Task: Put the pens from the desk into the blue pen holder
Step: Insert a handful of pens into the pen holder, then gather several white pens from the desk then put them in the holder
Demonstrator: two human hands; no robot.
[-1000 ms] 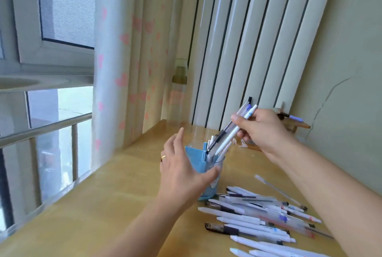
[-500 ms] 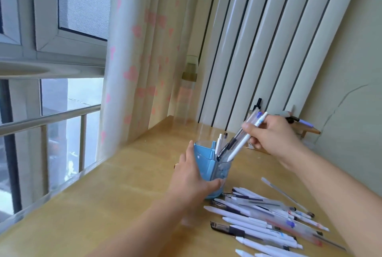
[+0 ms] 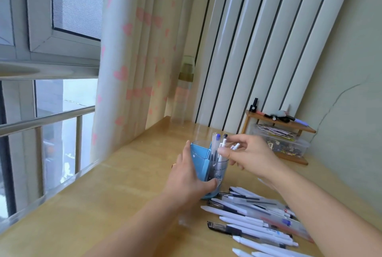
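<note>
The blue pen holder (image 3: pixel 199 159) stands on the wooden desk (image 3: pixel 124 194), with my left hand (image 3: pixel 186 180) wrapped around its left side and base. Several pens (image 3: pixel 217 145) stand upright in its clear front section. My right hand (image 3: pixel 250 155) hovers just right of the pen tops, fingers spread and loosened, thumb close to a white pen. A pile of several white and clear pens (image 3: pixel 248 217) lies on the desk to the right of the holder, under my right forearm.
A small wooden shelf (image 3: pixel 285 122) with bits on top stands at the back right over a clear plastic box (image 3: pixel 289 143). A tall clear bottle (image 3: pixel 184 95) stands by the heart-print curtain (image 3: pixel 128 70). The desk's left edge runs along the window.
My right hand came down and the bundle of pens it held now stands in the holder; its fingers have spread apart. My left hand has stayed on the holder.
</note>
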